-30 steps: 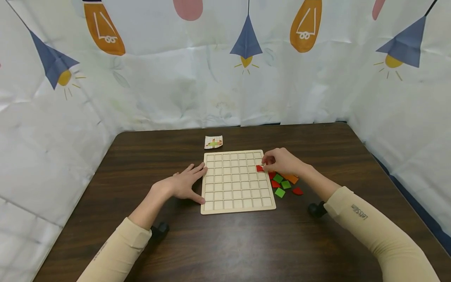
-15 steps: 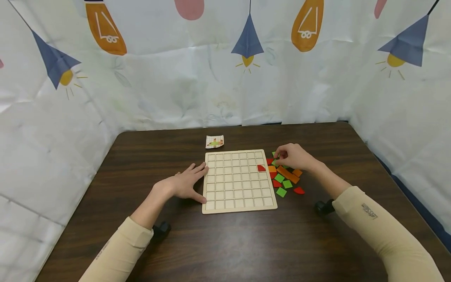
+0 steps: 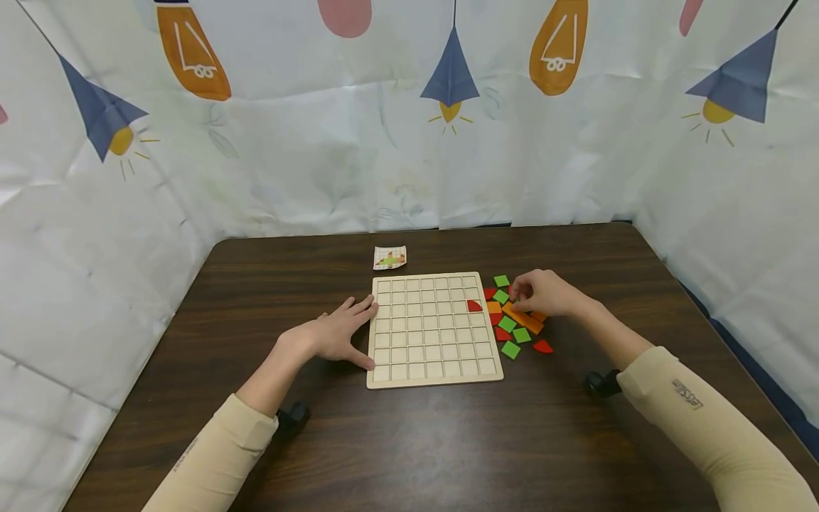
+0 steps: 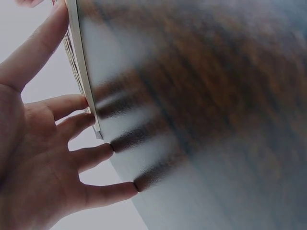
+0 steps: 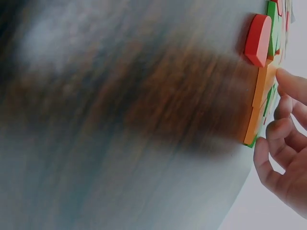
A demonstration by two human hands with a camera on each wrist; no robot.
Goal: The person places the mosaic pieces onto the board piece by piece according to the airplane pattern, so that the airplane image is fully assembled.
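Note:
A pale wooden grid board [image 3: 425, 355] lies on the table, with one red quarter-round piece [image 3: 474, 306] in a cell by its right side. My left hand [image 3: 329, 334] is spread at the board's left edge, thumb at the near corner; the left wrist view shows the other fingertips [image 4: 125, 189] along the edge and the tabletop. My right hand [image 3: 544, 293] is over the loose pieces, thumb at a long orange piece [image 3: 523, 318] and fingers loosely bent. Nothing shows between thumb and fingers in the right wrist view, where a red piece [image 5: 259, 40] stands nearby.
Several green squares [image 3: 510, 349], red pieces [image 3: 543, 346] and orange pieces [image 3: 494, 307] lie right of the board. Behind the board is a small pattern card [image 3: 389, 257] with a coloured figure. A patterned curtain [image 3: 358, 163] surrounds the dark wooden table [image 3: 422, 441].
My right hand has left the red quarter-round piece on the board and moved right, over the far loose pieces and then nearer to the long orange one. My left hand stays put.

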